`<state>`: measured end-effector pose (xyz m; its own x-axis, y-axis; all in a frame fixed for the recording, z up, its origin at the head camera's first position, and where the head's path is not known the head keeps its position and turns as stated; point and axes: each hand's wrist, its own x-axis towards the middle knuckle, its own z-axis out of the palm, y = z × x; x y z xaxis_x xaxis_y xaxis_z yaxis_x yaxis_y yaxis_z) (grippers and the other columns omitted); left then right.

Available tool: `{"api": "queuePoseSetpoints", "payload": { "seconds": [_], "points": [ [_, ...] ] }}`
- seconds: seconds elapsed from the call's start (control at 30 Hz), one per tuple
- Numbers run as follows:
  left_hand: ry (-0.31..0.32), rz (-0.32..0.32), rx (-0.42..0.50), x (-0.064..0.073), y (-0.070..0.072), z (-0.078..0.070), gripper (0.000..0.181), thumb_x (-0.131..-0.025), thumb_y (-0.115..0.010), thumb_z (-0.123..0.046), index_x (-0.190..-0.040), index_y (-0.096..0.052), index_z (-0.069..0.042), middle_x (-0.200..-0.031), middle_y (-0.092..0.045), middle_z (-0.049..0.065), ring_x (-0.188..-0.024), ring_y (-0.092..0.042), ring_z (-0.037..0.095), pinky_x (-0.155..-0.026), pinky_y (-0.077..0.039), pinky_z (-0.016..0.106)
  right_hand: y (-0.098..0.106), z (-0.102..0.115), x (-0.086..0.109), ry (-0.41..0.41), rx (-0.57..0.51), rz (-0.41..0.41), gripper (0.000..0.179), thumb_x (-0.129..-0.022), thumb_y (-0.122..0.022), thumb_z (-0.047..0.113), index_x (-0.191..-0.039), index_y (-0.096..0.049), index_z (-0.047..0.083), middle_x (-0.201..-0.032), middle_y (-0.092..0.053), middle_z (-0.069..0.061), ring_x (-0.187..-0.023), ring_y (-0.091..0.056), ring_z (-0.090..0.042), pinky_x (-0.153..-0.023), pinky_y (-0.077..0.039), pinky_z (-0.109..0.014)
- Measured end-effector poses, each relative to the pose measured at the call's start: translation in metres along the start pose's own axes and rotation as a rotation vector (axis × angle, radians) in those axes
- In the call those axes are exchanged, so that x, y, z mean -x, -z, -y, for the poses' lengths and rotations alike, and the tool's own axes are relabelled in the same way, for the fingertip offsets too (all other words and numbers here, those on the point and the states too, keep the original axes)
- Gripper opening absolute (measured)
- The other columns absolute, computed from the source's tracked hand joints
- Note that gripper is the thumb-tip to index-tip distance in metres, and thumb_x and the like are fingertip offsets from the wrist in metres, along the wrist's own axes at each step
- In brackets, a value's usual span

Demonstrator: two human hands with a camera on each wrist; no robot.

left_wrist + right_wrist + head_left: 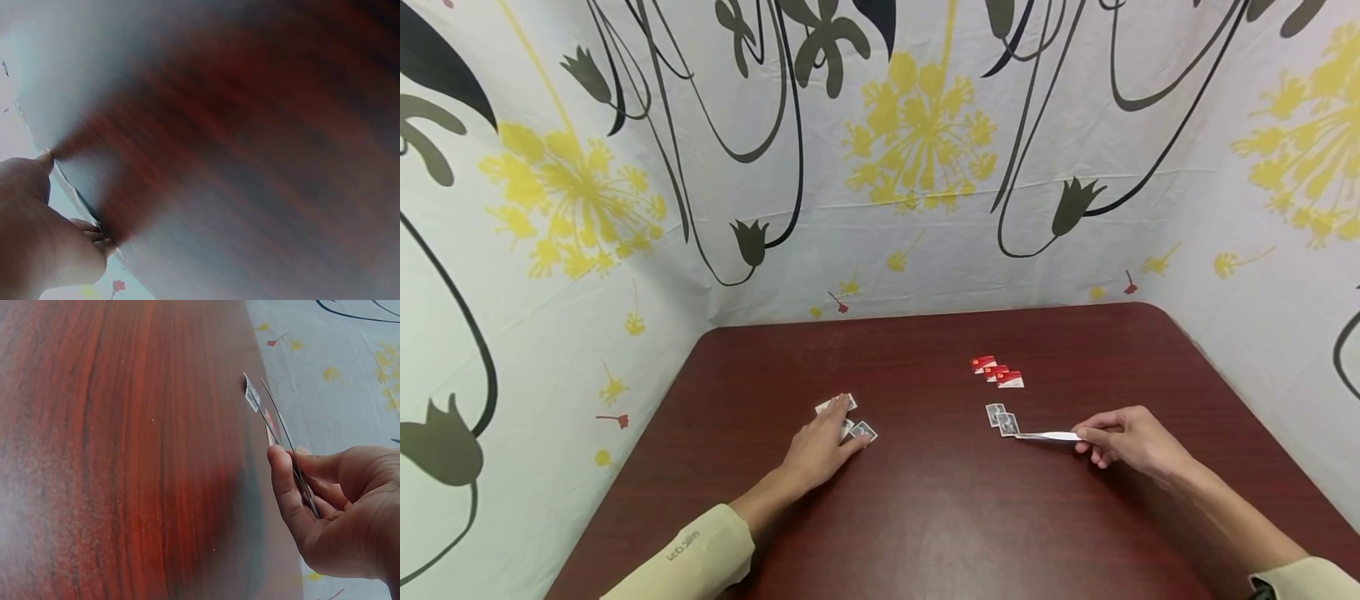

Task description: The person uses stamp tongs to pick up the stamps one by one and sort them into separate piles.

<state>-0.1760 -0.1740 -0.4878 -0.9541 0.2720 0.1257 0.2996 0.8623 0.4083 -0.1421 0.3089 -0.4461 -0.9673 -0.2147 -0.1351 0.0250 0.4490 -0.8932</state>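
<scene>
My left hand (pixel 820 446) lies spread over a few small grey-and-white picture cards (pixel 864 432), its fingertips on them. In the left wrist view the thumb and fingers touch the thin edges of the cards near the tabletop. My right hand (pixel 1131 437) pinches a pair of slim metal tweezers (pixel 1048 436) between thumb and fingers. In the right wrist view the two tweezer arms stand apart toward the tips. The tips reach the lower corner of a grey picture card (pixel 1008 424), which overlaps another grey card (pixel 994 412).
Beyond the grey cards lies a slanting row of three overlapping red-and-white cards (pixel 1011 380). The dark red-brown table (pixel 925 517) has rounded far corners. Behind it and at both sides hangs a white cloth (pixel 880 250) with yellow and grey flower prints.
</scene>
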Motion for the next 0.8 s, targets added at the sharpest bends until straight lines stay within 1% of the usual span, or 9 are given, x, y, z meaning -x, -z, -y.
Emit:
{"api": "queuePoseSetpoints", "payload": {
  "seconds": [0.2,0.43,0.57,0.8],
  "points": [
    [0.006,0.009,0.010,-0.001,0.002,0.000,0.081,-0.101,-0.073,-0.046,-0.161,-0.042,-0.001,-0.164,-0.042,0.022,-0.149,-0.045,0.037,-0.108,-0.046,0.063,0.003,0.004,0.002,0.005,0.020,0.013,0.023,-0.106,-0.065,0.006,-0.113,-0.072,-0.015,-0.088,-0.075,-0.016,-0.067,-0.066,-0.018,-0.063,-0.059,-0.033],
    [-0.012,-0.010,0.019,0.000,0.004,0.000,0.077,-0.102,-0.072,-0.042,-0.160,-0.043,0.000,-0.161,-0.046,0.024,-0.147,-0.047,0.038,-0.106,-0.047,0.063,0.002,0.009,-0.001,0.049,0.014,0.042,0.026,-0.107,-0.064,0.008,-0.116,-0.071,-0.015,-0.089,-0.074,-0.018,-0.066,-0.066,-0.017,-0.063,-0.059,-0.033],
    [-0.025,-0.022,0.016,0.000,0.004,0.001,0.073,-0.103,-0.071,-0.040,-0.159,-0.045,-0.001,-0.159,-0.049,0.024,-0.145,-0.050,0.039,-0.103,-0.049,0.065,-0.004,0.015,-0.004,0.050,-0.024,0.068,0.028,-0.107,-0.064,0.009,-0.118,-0.070,-0.016,-0.092,-0.075,-0.019,-0.067,-0.066,-0.017,-0.065,-0.059,-0.032],
    [-0.043,-0.029,0.026,0.000,0.004,0.002,0.069,-0.103,-0.071,-0.039,-0.156,-0.047,-0.001,-0.158,-0.050,0.024,-0.144,-0.051,0.039,-0.102,-0.050,0.064,-0.015,0.025,-0.012,0.017,-0.155,0.089,0.035,-0.105,-0.067,0.008,-0.124,-0.065,-0.021,-0.098,-0.076,-0.024,-0.069,-0.068,-0.015,-0.069,-0.062,-0.032]
  ]
}}
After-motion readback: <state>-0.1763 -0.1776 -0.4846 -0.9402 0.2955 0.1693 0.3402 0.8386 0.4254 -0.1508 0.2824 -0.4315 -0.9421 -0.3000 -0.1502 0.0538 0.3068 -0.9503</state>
